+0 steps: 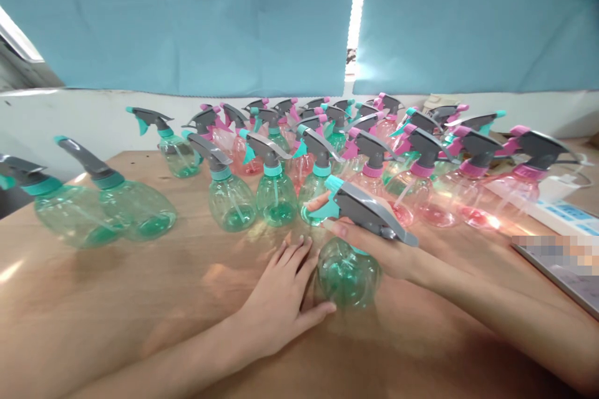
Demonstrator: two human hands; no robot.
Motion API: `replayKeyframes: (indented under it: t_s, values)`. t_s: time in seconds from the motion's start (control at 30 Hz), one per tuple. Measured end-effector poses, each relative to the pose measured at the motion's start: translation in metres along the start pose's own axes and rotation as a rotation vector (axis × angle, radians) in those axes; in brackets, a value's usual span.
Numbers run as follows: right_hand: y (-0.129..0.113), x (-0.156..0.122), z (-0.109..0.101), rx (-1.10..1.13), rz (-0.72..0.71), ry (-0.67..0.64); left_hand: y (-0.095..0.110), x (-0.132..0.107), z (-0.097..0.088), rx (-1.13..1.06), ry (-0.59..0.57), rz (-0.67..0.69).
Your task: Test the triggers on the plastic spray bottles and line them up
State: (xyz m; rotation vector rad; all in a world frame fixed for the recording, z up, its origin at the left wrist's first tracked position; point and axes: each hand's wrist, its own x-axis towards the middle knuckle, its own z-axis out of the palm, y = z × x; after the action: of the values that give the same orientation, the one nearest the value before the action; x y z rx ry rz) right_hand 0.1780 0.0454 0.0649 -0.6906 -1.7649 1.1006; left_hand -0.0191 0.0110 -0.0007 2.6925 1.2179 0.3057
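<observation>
My right hand (pixel 374 246) is wrapped round the neck of a green spray bottle (pixel 349 274), below its grey and turquoise trigger head (pixel 362 206). The bottle tilts a little, its round base near the table and facing me. My left hand (pixel 285 299) lies flat on the wooden table (pixel 187 299), fingers stretched out, just left of that bottle. Its thumb points toward the bottle's base; I cannot tell whether they touch. Directly beyond my hands stand more green spray bottles (pixel 278 196) with turquoise collars.
Several pink spray bottles (pixel 437 199) stand at the right, with further rows behind. Two green bottles (pixel 135 209) stand at the left. On the right edge lie a white power strip (pixel 568 215) and a flat dark-edged device (pixel 561 265). A blue curtain (pixel 210 19) hangs behind.
</observation>
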Motion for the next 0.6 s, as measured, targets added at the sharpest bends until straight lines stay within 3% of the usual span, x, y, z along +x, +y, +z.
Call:
replayKeyframes:
  t_s: [0.6]
  values:
    - [0.0002,0.0010,0.0000,-0.009,0.012,0.000,0.0004,-0.0001,0.0010,0.021,-0.007,0.000]
